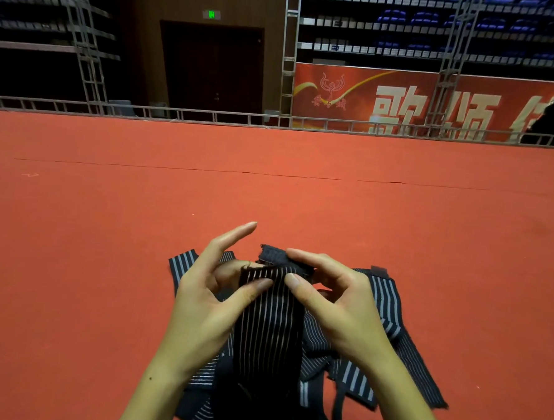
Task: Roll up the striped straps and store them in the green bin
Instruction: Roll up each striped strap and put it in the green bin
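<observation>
You've got one dark striped strap (270, 323) lifted upright, thin pale lines running its length, its plain dark top end (274, 254) folded over; beneath it the other striped straps (383, 310) lie flat, tangled and overlapping on the red carpet

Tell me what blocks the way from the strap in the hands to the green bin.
Cannot say: no green bin shows in this view. Both the left hand and right hand already pinch the held strap at its top end, with only loose straps on the red carpet around.
</observation>
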Tool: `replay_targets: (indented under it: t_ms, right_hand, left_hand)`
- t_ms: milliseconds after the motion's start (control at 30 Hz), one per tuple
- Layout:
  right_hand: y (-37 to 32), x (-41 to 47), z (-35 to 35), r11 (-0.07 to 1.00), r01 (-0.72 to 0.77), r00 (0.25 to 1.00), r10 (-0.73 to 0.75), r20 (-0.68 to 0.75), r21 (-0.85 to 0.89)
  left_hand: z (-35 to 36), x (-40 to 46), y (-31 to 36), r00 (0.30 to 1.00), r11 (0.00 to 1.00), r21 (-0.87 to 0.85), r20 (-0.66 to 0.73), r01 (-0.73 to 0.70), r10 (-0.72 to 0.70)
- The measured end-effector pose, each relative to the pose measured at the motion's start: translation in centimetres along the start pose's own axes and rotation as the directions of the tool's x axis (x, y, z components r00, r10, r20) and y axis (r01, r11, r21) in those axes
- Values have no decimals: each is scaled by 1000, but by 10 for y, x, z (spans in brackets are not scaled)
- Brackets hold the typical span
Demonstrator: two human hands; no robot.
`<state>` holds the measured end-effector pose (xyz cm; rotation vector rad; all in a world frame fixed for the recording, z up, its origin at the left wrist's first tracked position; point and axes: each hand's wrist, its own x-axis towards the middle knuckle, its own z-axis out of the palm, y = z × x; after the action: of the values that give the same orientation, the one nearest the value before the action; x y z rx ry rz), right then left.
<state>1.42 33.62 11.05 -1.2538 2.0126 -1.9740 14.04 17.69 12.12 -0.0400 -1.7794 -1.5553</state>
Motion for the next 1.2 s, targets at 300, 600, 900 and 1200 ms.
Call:
replay_targets:
  t_ms: [300, 600, 900, 1200]
  right_hand:
    - [-9, 7, 2, 995, 88, 993, -84, -77, 42]
    - [-3, -10, 13, 997, 23, 1000, -22, -18, 78]
    - [-11, 16, -6, 983, 109, 952, -62, -300, 145]
    - [1, 28, -13, 989, 140, 902, -109, -417, 46]
  left_hand:
    - [2, 11, -13, 986, 987, 158, -167, 41, -14]
    - [14, 42, 5, 983, 1000, 3, -186, -2, 2]
    - [-2, -9, -41, 966, 954, 173, 41, 245, -255]
    - [8, -26, -53, 981, 938, 308, 64, 157, -185]
